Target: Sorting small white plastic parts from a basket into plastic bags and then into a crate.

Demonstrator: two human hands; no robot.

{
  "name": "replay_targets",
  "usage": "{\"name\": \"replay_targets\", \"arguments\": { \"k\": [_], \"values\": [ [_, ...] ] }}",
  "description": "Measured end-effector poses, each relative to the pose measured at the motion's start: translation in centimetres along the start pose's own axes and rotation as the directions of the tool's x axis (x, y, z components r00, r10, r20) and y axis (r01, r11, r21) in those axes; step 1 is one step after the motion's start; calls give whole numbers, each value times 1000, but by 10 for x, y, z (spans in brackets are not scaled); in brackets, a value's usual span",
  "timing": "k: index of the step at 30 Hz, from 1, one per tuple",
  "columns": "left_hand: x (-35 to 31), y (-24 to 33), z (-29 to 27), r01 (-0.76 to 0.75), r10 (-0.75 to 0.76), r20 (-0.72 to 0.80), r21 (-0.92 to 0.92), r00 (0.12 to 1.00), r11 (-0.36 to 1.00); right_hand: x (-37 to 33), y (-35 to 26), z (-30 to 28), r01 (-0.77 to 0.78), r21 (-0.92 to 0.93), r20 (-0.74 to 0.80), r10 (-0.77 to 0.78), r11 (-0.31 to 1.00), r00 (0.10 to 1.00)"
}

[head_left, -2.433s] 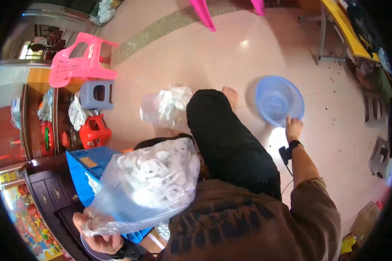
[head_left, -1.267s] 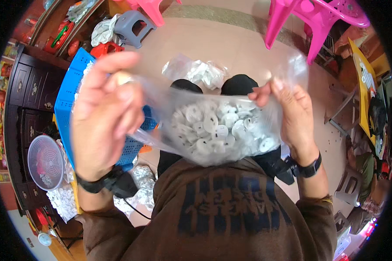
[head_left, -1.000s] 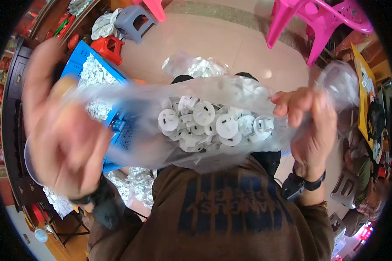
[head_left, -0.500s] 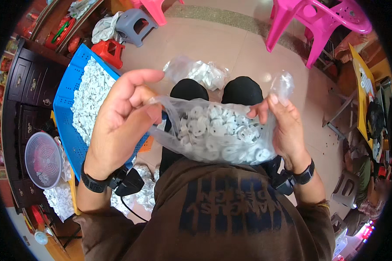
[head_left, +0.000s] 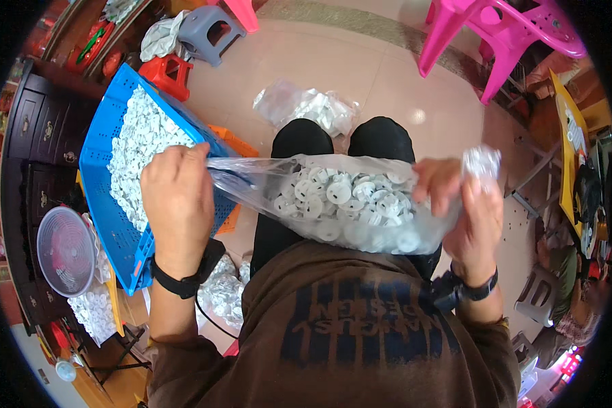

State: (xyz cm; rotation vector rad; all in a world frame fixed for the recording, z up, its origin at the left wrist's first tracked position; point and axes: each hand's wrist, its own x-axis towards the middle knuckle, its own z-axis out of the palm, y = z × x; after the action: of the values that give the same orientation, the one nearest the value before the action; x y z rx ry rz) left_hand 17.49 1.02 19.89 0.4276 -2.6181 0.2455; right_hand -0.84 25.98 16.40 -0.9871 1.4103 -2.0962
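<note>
A clear plastic bag (head_left: 360, 204) full of small round white plastic parts lies across my lap. My left hand (head_left: 177, 204) is closed on the bag's left end, pulling the film into a taut, gathered strip. At the other end my right hand (head_left: 466, 217) grips the bag's right side, and a crumpled tuft of film sticks up above the fingers. Left of my left hand stands a blue perforated crate (head_left: 95, 163), with a heap of the same sort of white pieces (head_left: 139, 149) in it.
Empty-looking plastic bags (head_left: 313, 109) lie on the floor beyond my knees. Filled bags (head_left: 221, 292) sit below my left arm. A round basket (head_left: 66, 251), a grey stool (head_left: 212, 34), a red stool (head_left: 166, 76) and a pink chair (head_left: 496, 34) stand around. Another person sits at far right.
My left hand has turned over and closed on the bag's left end, stretching it leftward. My right hand has moved slightly right and down with the other end.
</note>
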Motion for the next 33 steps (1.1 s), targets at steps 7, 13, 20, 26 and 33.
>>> {"name": "replay_targets", "arguments": {
  "k": [7, 13, 20, 26, 33],
  "values": [
    [14, 25, -52, 136, -185, -50, -505, 981, 853, 13, -29, 9, 4, 20, -258, 1, 1000, 966],
    [28, 41, -54, 257, -462, 66, -894, 885, 366, 20, -30, 14, -43, 93, -347, 73, 995, 935],
    [30, 54, -85, -244, 263, -82, -702, 961, 669, 5, -28, 40, -246, -5, -230, 238, 969, 944],
    [47, 81, -38, -477, 458, -178, -535, 871, 697, -3, 4, 28, -294, -206, 183, 332, 933, 925],
    [69, 114, -10, -571, 581, -227, -635, 782, 520, 4, 5, 34, 87, -348, 368, 50, 934, 929]
  ]
}}
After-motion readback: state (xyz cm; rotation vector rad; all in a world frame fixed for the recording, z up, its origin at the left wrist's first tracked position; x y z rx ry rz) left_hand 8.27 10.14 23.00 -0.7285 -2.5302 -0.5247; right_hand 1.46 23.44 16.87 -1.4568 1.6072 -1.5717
